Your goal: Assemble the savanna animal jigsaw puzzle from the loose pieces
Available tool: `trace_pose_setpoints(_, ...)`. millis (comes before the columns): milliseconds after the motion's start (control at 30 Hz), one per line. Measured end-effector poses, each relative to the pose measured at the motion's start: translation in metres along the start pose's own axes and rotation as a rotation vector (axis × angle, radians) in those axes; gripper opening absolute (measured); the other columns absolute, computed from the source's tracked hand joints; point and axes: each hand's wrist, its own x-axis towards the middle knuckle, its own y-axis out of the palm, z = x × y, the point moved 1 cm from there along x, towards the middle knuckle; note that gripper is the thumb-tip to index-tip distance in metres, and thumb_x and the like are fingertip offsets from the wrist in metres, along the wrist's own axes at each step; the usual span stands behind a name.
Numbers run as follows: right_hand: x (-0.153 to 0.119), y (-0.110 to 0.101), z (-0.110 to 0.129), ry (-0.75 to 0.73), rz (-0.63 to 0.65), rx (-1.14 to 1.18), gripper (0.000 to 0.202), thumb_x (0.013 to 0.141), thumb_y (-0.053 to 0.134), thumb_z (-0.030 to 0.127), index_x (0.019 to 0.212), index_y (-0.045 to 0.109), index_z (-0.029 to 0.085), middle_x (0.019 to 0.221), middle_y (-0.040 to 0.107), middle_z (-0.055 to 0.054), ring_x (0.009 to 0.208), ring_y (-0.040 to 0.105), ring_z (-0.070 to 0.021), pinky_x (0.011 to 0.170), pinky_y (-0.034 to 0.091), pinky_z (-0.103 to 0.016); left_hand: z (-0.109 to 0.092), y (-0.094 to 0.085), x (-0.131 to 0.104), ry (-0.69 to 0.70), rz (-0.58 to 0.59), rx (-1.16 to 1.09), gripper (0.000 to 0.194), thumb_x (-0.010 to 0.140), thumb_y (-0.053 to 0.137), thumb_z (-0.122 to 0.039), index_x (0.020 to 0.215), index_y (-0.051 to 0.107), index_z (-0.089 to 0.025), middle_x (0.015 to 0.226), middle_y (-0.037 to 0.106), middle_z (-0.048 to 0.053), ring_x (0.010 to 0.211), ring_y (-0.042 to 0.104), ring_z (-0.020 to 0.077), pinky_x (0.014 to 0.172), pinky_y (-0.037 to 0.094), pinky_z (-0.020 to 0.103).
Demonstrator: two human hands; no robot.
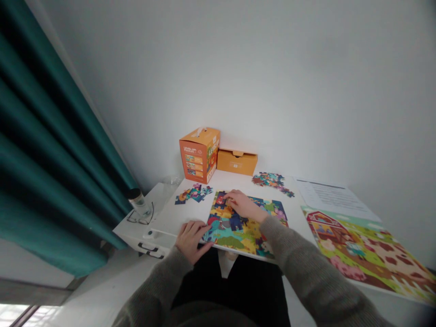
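Note:
A colourful jigsaw puzzle (238, 235) lies on the white table in front of me, with a dark gap in its middle part. My left hand (192, 238) rests at its lower left corner, fingers stretched out and thumb along the near edge. Over the upper left part of the puzzle, my right hand (242, 205) has its fingers bent and closed on a puzzle piece, mostly hidden by the fingertips. Loose puzzle pieces (194, 194) lie to the left of the puzzle. Another heap of pieces (270, 179) sits behind it on the right.
At the back stand an orange puzzle box (194, 159) and an open orange drawer box (237, 162). A farm picture puzzle (361, 250) and a printed sheet (332, 195) lie on the right. Glasses (141, 220) and a dark-lidded jar (139, 202) are on the left cabinet, beside green curtains (51, 136).

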Motion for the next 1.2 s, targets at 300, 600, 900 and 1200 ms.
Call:
trace_pose_setpoints(300,0.019,0.02,-0.019,0.082,0.052,-0.153,0.033,0.09,0.067,0.027,0.122,0.063,0.018,0.126,0.06,-0.013,0.116,0.052,-0.0246,0.1,0.04,-0.04,0.001,0.001,-0.001,-0.017,0.003,-0.004,0.04,0.087,0.066,-0.04,0.123,0.065,-0.024,0.112,0.067,0.009,0.104,0.057,0.0265,0.088,0.041,0.041)
trace_pose_setpoints(600,0.027,0.03,-0.015,0.028,0.102,-0.149,0.038,0.085,0.074,0.03,0.119,0.064,0.017,0.123,0.061,-0.012,0.113,0.051,-0.0258,0.099,0.039,-0.04,-0.002,-0.001,0.0,-0.022,0.004,-0.01,0.039,0.088,0.065,-0.042,0.122,0.065,-0.025,0.117,0.067,0.009,0.106,0.058,0.0269,0.089,0.042,0.041)
trace_pose_setpoints(900,0.027,0.032,-0.01,-0.023,0.16,-0.136,0.043,0.083,0.077,0.034,0.122,0.064,0.022,0.123,0.06,-0.01,0.112,0.05,-0.0251,0.099,0.038,-0.041,-0.003,-0.004,0.002,-0.008,0.006,-0.003,0.039,0.087,0.066,-0.039,0.122,0.065,-0.023,0.117,0.067,0.009,0.105,0.058,0.0266,0.088,0.042,0.041)
trace_pose_setpoints(1200,0.027,0.028,-0.011,-0.032,0.194,-0.117,0.032,0.083,0.076,0.033,0.112,0.067,0.023,0.119,0.059,-0.009,0.113,0.05,-0.0246,0.097,0.038,-0.041,-0.004,-0.001,0.0,-0.022,-0.015,-0.015,0.037,0.086,0.066,-0.039,0.121,0.066,-0.024,0.116,0.067,0.008,0.106,0.058,0.0265,0.089,0.042,0.041)
